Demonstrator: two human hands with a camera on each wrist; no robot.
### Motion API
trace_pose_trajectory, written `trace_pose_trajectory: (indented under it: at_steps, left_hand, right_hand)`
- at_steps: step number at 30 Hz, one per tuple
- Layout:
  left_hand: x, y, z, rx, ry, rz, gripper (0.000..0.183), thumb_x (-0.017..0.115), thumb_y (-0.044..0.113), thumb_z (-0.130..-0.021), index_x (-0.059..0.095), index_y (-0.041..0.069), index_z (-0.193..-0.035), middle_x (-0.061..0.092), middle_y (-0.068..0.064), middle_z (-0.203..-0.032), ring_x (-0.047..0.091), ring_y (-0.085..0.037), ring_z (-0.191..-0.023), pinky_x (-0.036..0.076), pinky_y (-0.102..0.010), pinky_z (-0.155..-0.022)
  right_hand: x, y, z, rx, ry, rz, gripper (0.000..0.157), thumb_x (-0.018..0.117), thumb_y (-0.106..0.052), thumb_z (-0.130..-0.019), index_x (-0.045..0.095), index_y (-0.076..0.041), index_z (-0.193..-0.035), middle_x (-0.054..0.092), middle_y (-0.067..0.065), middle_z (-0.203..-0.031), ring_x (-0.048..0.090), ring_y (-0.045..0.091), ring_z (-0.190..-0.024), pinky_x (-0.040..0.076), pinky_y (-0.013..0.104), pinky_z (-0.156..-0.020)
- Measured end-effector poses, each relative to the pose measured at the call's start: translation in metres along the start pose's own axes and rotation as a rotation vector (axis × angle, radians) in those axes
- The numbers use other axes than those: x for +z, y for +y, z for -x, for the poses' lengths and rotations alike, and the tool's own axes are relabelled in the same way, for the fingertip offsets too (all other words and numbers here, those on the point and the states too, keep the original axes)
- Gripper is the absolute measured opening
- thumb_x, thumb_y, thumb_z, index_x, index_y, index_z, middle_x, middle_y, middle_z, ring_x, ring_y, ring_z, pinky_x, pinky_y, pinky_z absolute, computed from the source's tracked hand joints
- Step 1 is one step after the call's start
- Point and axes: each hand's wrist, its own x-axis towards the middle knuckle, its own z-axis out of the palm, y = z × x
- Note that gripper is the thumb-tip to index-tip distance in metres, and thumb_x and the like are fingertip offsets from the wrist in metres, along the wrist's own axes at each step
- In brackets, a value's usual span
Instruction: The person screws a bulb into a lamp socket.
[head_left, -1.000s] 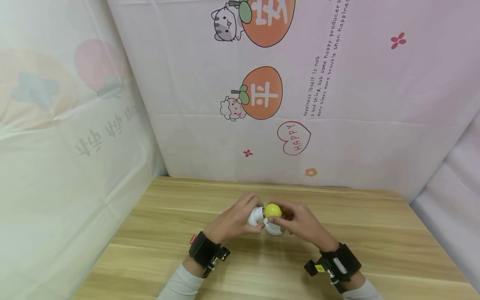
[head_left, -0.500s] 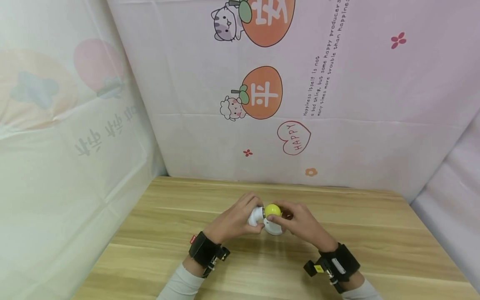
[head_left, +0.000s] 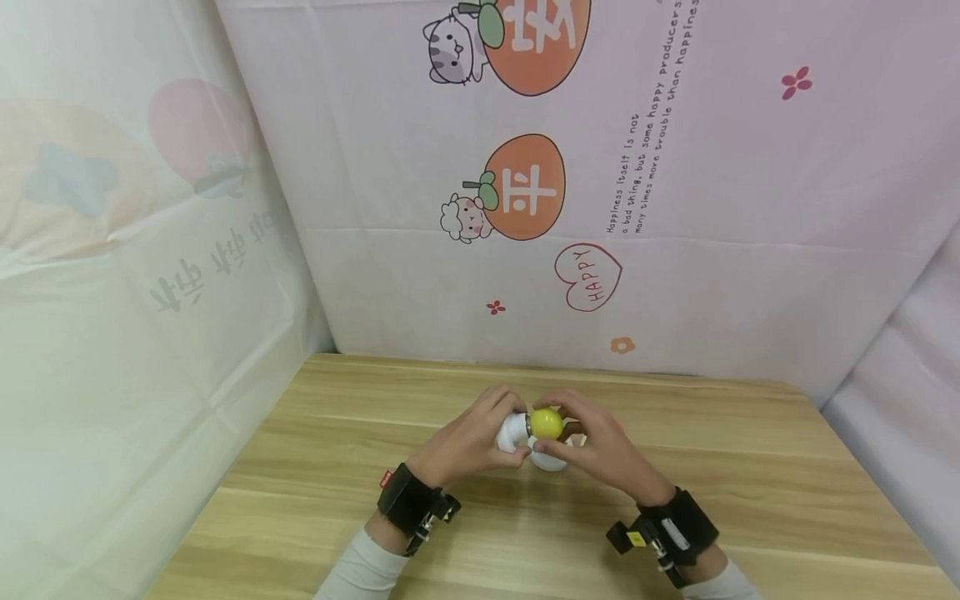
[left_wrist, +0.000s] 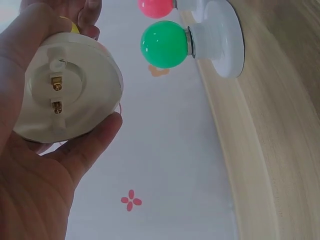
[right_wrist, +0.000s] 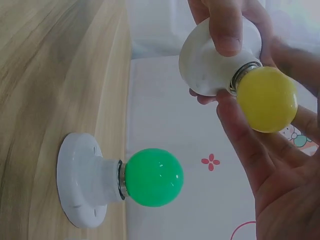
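Observation:
My left hand [head_left: 472,437] grips a white lamp holder [right_wrist: 205,65] raised above the table, its underside with brass terminals facing the left wrist view. A yellow light bulb [right_wrist: 266,99] sits at the holder's socket, with its metal collar partly showing. Around the bulb, my right hand [head_left: 596,442] has its fingers spread and fairly straight; one fingertip lies near the socket rim, and the thumb stands slightly off the bulb. A green light bulb [right_wrist: 154,177] in a second white holder [right_wrist: 82,180] stands upright on the table below the hands.
A red light bulb [left_wrist: 156,6] in another white holder stands beside the green one, partly cut off in the left wrist view. The wooden table [head_left: 360,517] meets printed cloth walls [head_left: 397,283] at the back and sides.
My right thumb and fingers have loosened and spread from around the yellow bulb, leaving more of it visible. The left hand and the lamp holder have stayed in place.

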Motion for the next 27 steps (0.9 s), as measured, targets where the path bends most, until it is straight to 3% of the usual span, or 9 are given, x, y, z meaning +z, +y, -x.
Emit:
trace_pose_trajectory:
  at_steps: [3,7,17,27]
  left_hand:
    - [0.001,-0.001,0.000,0.001,0.007,0.017,0.040,0.070,0.025,-0.079,0.051,0.012,-0.112,0.044,0.005,-0.110,0.042,-0.005,-0.095,0.044,-0.011,-0.069]
    - [0.001,-0.001,0.001,0.002,0.005,0.027,0.040,0.069,0.026,-0.080,0.051,0.012,-0.112,0.044,0.005,-0.109,0.042,-0.005,-0.095,0.044,-0.011,-0.069]
    - [0.001,-0.002,0.000,0.012,-0.001,0.018,0.039,0.068,0.025,-0.080,0.051,0.012,-0.113,0.044,0.006,-0.108,0.040,-0.005,-0.096,0.044,-0.012,-0.073]
    - [0.001,-0.002,0.001,0.008,-0.021,0.039,0.040,0.068,0.024,-0.082,0.050,0.012,-0.115,0.042,0.005,-0.111,0.040,-0.006,-0.097,0.044,-0.012,-0.073]
  right_hand:
    - [-0.001,0.001,0.001,-0.018,-0.017,-0.002,0.056,0.081,-0.013,-0.075,0.056,-0.012,-0.125,0.059,0.002,-0.118,0.061,0.020,-0.094,0.057,0.028,-0.069]
    - [-0.003,0.001,0.001,-0.026,-0.043,0.012,0.055,0.079,-0.013,-0.078,0.056,-0.011,-0.128,0.062,0.004,-0.121,0.061,0.019,-0.097,0.057,0.028,-0.069]
    - [-0.010,-0.030,-0.003,-0.016,-0.018,-0.003,0.050,0.077,-0.007,-0.078,0.059,0.002,-0.123,0.067,0.010,-0.108,0.064,0.014,-0.080,0.057,0.031,-0.063]
    - [-0.013,-0.043,-0.004,0.008,-0.017,0.023,0.042,0.076,-0.011,-0.081,0.062,-0.001,-0.120,0.068,0.004,-0.100,0.061,0.013,-0.073,0.056,0.032,-0.061]
